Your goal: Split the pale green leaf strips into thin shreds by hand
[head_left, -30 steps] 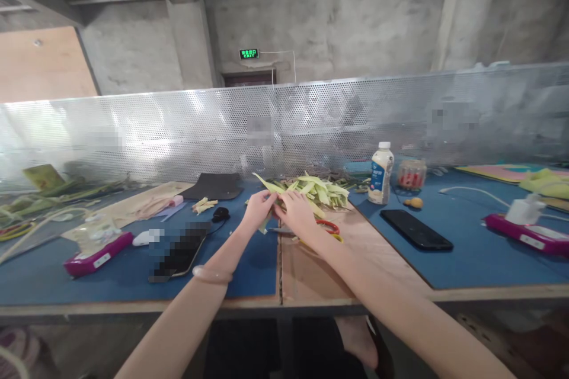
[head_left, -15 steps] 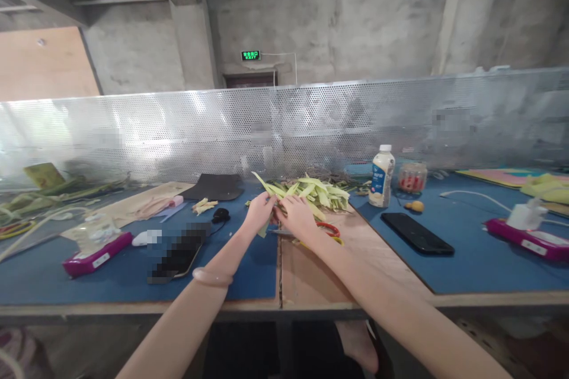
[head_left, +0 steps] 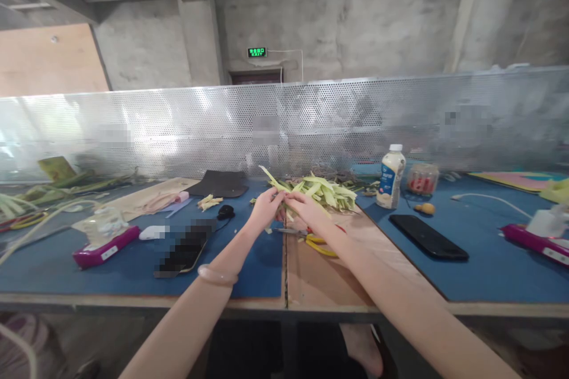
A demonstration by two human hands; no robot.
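My left hand (head_left: 267, 208) and my right hand (head_left: 304, 206) meet over the middle of the table, their fingertips close together. Both are closed on a pale green leaf strip (head_left: 269, 176), whose pointed end sticks up beyond the fingers; its lower part is hidden by my hands. Just behind and to the right lies a loose heap of similar leaf strips (head_left: 331, 192). Scissors with yellow and red handles (head_left: 320, 244) rest on the bare wood under my right wrist, blades pointing left.
Left are a blurred black phone (head_left: 184, 251), a white mouse (head_left: 152, 233) and a purple power strip (head_left: 106, 249). Right are a bottle (head_left: 391, 177), a jar (head_left: 422, 179), another phone (head_left: 427, 237) and a second power strip (head_left: 533, 241). A perforated metal screen (head_left: 213, 124) runs behind.
The whole view has shifted slightly, so things appear further right. More of the scissors' yellow handle shows below my right wrist. Both hands stay together on the strip.
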